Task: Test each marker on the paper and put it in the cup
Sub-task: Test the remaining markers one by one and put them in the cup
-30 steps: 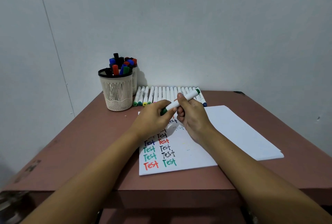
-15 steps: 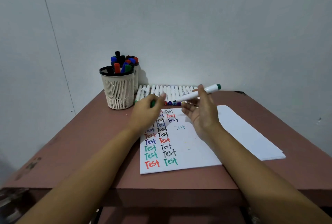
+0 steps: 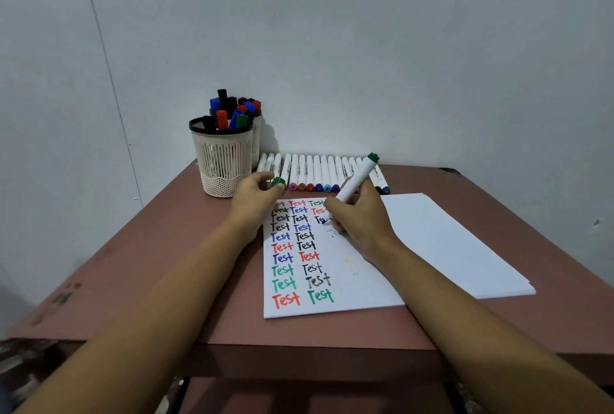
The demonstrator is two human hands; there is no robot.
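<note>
My right hand (image 3: 360, 217) grips a white marker with a green end (image 3: 357, 179), tip down on the paper (image 3: 365, 284) beside the third column of "Test" words. My left hand (image 3: 254, 196) holds the marker's green cap (image 3: 278, 181) at the paper's top left corner. A cream mesh cup (image 3: 222, 161) with several capped markers stands at the back left. A row of several white markers (image 3: 315, 172) lies along the wall behind the paper.
A second cup (image 3: 256, 138) of markers stands behind the first, against the wall. The paper is the top sheet of a stack (image 3: 465, 247) that reaches the brown table's (image 3: 149, 264) right side. The table's front edge is near me.
My hands pulled the green cap off the marker. My right hand turned the marker tip-down and lowered it onto the paper; my left hand moved left with the cap.
</note>
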